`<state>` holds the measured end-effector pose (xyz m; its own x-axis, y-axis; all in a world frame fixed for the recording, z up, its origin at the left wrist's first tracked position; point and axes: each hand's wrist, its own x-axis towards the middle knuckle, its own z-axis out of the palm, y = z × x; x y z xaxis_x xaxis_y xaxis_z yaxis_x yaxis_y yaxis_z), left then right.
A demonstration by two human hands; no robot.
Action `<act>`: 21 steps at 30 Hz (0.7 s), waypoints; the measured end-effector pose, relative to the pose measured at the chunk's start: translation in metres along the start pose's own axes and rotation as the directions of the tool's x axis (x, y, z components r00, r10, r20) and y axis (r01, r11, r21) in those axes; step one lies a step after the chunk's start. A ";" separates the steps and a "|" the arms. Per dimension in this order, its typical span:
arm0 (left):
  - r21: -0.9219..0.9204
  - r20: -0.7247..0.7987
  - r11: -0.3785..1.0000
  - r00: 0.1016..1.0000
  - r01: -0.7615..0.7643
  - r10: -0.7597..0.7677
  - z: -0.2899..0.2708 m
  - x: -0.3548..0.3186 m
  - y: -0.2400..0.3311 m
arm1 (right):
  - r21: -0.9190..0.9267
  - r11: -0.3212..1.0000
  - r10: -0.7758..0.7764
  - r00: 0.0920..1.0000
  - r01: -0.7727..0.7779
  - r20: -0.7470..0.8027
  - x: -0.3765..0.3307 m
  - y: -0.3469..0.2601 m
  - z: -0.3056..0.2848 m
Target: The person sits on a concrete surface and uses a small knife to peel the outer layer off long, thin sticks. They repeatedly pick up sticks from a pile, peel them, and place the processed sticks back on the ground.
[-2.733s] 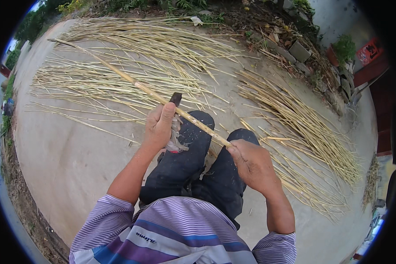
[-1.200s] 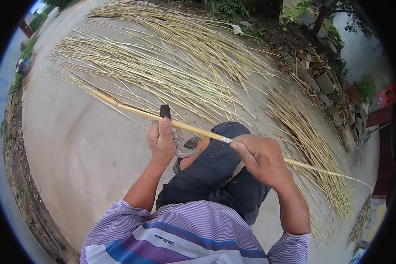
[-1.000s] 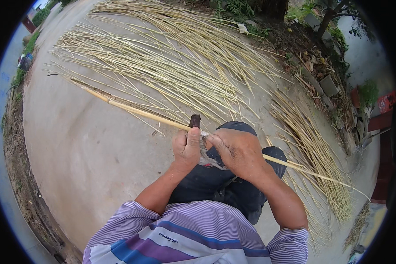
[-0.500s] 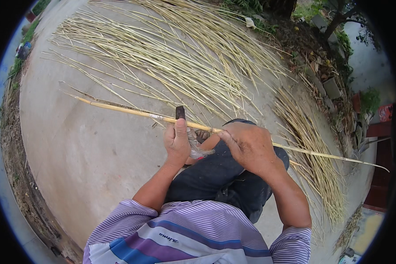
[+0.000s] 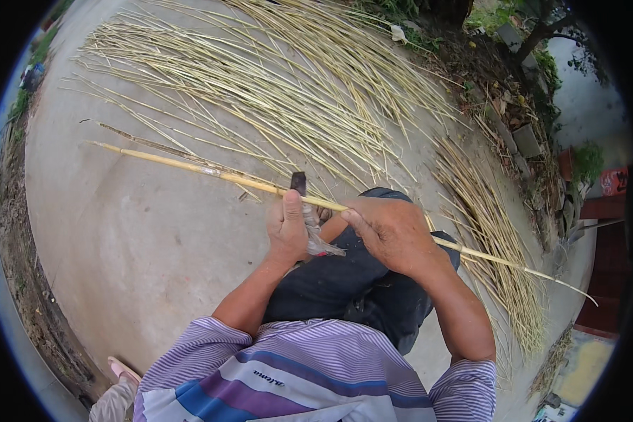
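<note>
A long, pale yellow cane stalk [image 5: 510, 263] runs slantwise across my lap, its left end out over the ground and its thin right tip bent down. My left hand [image 5: 285, 231] is closed, the thumb pressed on the stalk beside a dark flat blade [image 5: 298, 183] that sticks up past it. Clear crumpled plastic [image 5: 319, 240] hangs from the same grip; the handle, if any, is hidden. Farther right along the stalk, my right hand [image 5: 392, 228] is closed round it, palm down. A darker split strip [image 5: 148, 143] lies alongside the stalk's left part.
Many loose stalks [image 5: 246, 91] spread over the concrete ahead, and another bundle [image 5: 496, 243] lies to the right of my knee [image 5: 383, 281]. Bricks [image 5: 526, 141] and dry leaves edge the ground at the far right. Another person's foot [image 5: 124, 370] stands at the lower left.
The stalk has tilted a little, its right tip now lower and nearer. The blade has shifted slightly right. A person's foot and trouser leg have come in at the lower left.
</note>
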<state>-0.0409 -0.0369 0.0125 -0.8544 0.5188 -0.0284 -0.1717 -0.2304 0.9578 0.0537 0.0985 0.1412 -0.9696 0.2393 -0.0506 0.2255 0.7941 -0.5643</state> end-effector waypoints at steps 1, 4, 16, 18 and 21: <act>-0.108 -0.073 0.994 0.997 0.021 -0.029 -0.019 0.015 0.003 | -0.058 0.998 0.003 1.000 -0.004 -0.017 -0.005 0.007 -0.007; -0.110 -0.137 0.994 0.990 0.003 -0.018 -0.032 0.030 -0.004 | -0.106 0.994 0.015 0.999 -0.020 -0.048 -0.009 0.012 -0.007; 0.003 0.064 0.999 0.997 0.046 -0.046 -0.009 0.013 -0.006 | -0.096 0.991 -0.098 0.992 0.091 -0.074 -0.005 0.007 0.007; 0.054 0.137 0.998 0.990 -0.031 0.024 0.011 -0.001 -0.006 | -0.094 0.993 -0.079 0.995 0.073 -0.060 -0.002 0.004 0.004; -0.102 0.084 0.992 0.994 0.071 -0.062 0.008 0.008 0.007 | -0.099 0.995 -0.024 0.997 0.017 -0.070 -0.007 0.002 -0.006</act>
<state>-0.0448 -0.0278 0.0215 -0.7977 0.5997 -0.0638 -0.2809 -0.2758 0.9192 0.0618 0.1016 0.1455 -0.9658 0.2585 0.0208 0.2170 0.8495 -0.4808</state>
